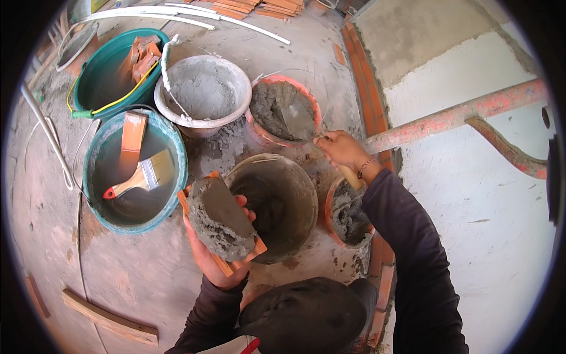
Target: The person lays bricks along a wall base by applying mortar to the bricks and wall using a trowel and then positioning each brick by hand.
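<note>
My left hand [215, 265] holds an orange brick piece [254, 251] with a thick layer of wet grey mortar [221, 215] on top, over the near side of a large mixing bucket [274, 209] that is coated in grey. My right hand [345, 152] grips a wooden-handled trowel [298, 120], its blade in a reddish bucket of mortar [268, 91]. Below that hand, a smaller bucket [348, 218] holds more grey mortar.
A teal bucket [94, 177] holds murky water, brick and paintbrush. Behind are a green bucket [85, 94] with bricks, a whitish bucket of grey mix [203, 88] and white pipes [247, 29]. A brick edging, pale wall [466, 253] and rusty red bar [448, 118] line the right.
</note>
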A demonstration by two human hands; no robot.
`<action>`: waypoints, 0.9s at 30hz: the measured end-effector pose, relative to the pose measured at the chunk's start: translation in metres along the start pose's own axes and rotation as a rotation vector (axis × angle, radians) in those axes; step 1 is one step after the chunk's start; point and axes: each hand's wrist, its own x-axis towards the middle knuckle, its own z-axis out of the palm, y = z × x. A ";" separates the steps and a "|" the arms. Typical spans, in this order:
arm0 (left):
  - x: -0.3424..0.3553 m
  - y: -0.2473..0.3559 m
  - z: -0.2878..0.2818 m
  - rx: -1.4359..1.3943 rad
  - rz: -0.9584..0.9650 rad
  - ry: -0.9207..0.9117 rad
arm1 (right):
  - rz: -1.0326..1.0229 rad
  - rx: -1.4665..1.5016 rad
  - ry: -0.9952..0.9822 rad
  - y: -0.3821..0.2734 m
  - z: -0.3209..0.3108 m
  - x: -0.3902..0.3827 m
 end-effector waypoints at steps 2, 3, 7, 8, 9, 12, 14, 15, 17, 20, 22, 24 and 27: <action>0.000 -0.002 0.001 0.044 0.018 0.016 | -0.044 0.088 0.061 0.000 0.008 -0.016; -0.001 -0.005 0.001 0.064 0.023 0.024 | -0.062 0.132 0.094 0.001 0.009 -0.023; -0.003 -0.014 0.006 0.063 -0.029 -0.005 | -0.080 0.148 0.133 0.007 0.007 -0.037; -0.002 -0.016 0.008 0.077 -0.038 0.001 | -0.082 0.170 0.137 0.006 0.007 -0.043; -0.001 -0.017 0.010 0.091 -0.050 0.007 | -0.082 0.193 0.143 0.007 0.005 -0.051; 0.002 -0.024 0.022 0.130 -0.091 -0.020 | -0.151 0.174 0.127 0.013 -0.006 -0.090; 0.004 -0.036 0.028 0.154 -0.138 -0.056 | -0.150 0.155 0.156 0.033 -0.018 -0.129; 0.004 -0.042 0.030 0.172 -0.167 -0.075 | -0.145 0.153 0.172 0.044 -0.023 -0.149; 0.003 -0.057 0.041 0.186 -0.207 -0.168 | -0.193 0.139 0.189 0.068 -0.036 -0.197; -0.003 -0.084 0.049 0.254 -0.251 -0.291 | -0.271 0.067 0.304 0.128 -0.037 -0.271; -0.010 -0.104 0.054 0.256 -0.365 -0.344 | -0.262 0.037 0.396 0.173 -0.030 -0.328; -0.020 -0.121 0.066 0.275 -0.478 -0.438 | -0.135 0.089 0.463 0.205 -0.020 -0.388; -0.022 -0.141 0.073 0.338 -0.695 -0.498 | 0.247 0.198 0.545 0.237 0.004 -0.489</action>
